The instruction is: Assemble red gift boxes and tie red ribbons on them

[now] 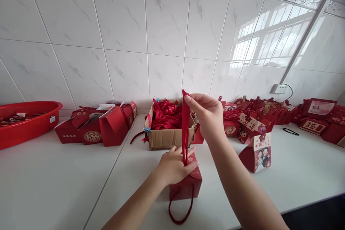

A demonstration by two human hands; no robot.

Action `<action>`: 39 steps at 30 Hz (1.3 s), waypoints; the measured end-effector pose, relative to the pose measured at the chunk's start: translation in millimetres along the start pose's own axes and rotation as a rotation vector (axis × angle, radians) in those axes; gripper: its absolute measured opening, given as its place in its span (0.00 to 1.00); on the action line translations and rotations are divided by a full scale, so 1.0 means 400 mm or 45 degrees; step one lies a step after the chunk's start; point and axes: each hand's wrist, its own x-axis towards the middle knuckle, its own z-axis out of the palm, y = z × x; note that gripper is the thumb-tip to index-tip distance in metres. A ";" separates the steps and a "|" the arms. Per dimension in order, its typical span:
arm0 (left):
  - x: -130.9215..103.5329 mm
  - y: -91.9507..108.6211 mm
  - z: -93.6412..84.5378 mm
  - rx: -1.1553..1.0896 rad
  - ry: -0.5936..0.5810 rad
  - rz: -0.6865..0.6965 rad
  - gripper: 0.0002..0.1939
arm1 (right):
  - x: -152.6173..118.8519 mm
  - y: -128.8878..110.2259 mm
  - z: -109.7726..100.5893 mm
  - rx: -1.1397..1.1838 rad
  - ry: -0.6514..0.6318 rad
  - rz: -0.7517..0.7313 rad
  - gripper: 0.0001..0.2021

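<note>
A small red box (185,187) stands on the white counter in front of me, its dark red cord handle (181,221) hanging down the near side. My left hand (174,165) lies on the box top with thumb and fingers apart, around the lower end of a red ribbon (185,125). My right hand (207,111) pinches the ribbon's upper end and holds it upright above the box. Behind the box is a cardboard box (169,138) filled with red ribbons (167,113).
Red gift boxes (114,125) stand at the left beside a red basin (29,129). More boxes (252,125) crowd the right back. A single box with a couple picture (258,154) stands nearer, right of my forearm. A tiled wall (121,18) rises behind.
</note>
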 end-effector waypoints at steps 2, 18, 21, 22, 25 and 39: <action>0.000 0.000 -0.001 0.031 -0.021 0.006 0.32 | -0.001 0.002 -0.007 -0.017 0.004 0.007 0.07; 0.010 0.022 -0.005 0.283 -0.079 0.005 0.32 | -0.001 -0.018 -0.061 -0.093 0.043 -0.007 0.08; 0.012 0.024 -0.005 0.304 -0.093 0.016 0.32 | 0.029 -0.015 -0.070 -0.217 0.011 0.063 0.10; 0.013 0.024 -0.004 0.309 -0.099 0.018 0.32 | 0.043 -0.012 -0.075 -0.256 -0.029 0.133 0.12; 0.017 0.023 -0.002 0.319 -0.103 0.015 0.31 | 0.076 0.013 -0.102 -0.328 -0.208 0.393 0.16; -0.002 0.047 0.017 0.318 -0.032 0.023 0.29 | -0.289 0.116 -0.271 -0.566 -0.293 0.412 0.20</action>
